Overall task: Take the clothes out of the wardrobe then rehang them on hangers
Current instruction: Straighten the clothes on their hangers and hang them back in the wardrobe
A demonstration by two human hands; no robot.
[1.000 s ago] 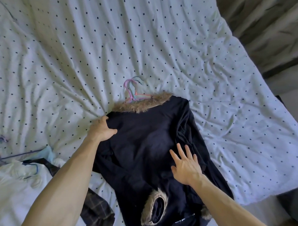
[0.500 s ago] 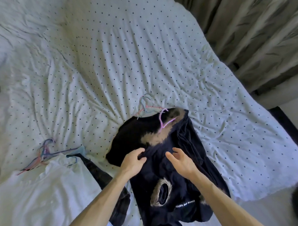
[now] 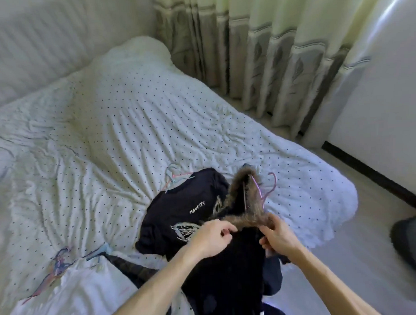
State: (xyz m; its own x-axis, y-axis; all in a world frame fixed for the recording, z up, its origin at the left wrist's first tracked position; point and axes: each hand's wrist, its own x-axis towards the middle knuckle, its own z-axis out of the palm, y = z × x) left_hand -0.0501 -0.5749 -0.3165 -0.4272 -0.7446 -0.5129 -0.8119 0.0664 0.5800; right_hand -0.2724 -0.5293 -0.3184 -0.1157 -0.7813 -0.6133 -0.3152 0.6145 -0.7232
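Pinching black coat (image 3: 230, 274) at neck edge with left grip (image 3: 213, 237), fingers curled tight on dark cloth just below fur collar (image 3: 246, 203). Holding same coat with right grip (image 3: 278, 235), fingers and thumb closed round collar's right end and cloth under it. Clamped on coat on both sides, grips close together, collar between. Collar end raised off bed (image 3: 107, 137), rest of coat running down toward camera between forearms.

Purple hanger (image 3: 259, 191) sticking out of collar opening, hook up and to right. Shoulders hidden inside coat, so cannot tell how well seated.

Just left of coat, touching it: black T-shirt (image 3: 178, 215), flat on bed, white "MANCITY" lettering and pale print facing up. Poking out from under T-shirt's far edge: pink and blue hangers (image 3: 172, 177).

Near-left corner of bed: white garment (image 3: 77, 296) with tangle of coloured hangers (image 3: 57, 259) at far side. Dark plaid cloth (image 3: 135, 270) between white garment and coat. Bed sheet white with small dark dots, heavily creased.

Beyond bed: pale headboard (image 3: 33, 45) at far left, pleated curtains (image 3: 258, 61) along far right, white panel (image 3: 388, 80) at right. Dark blurred shape (image 3: 413, 244) on floor at right edge, unidentifiable.
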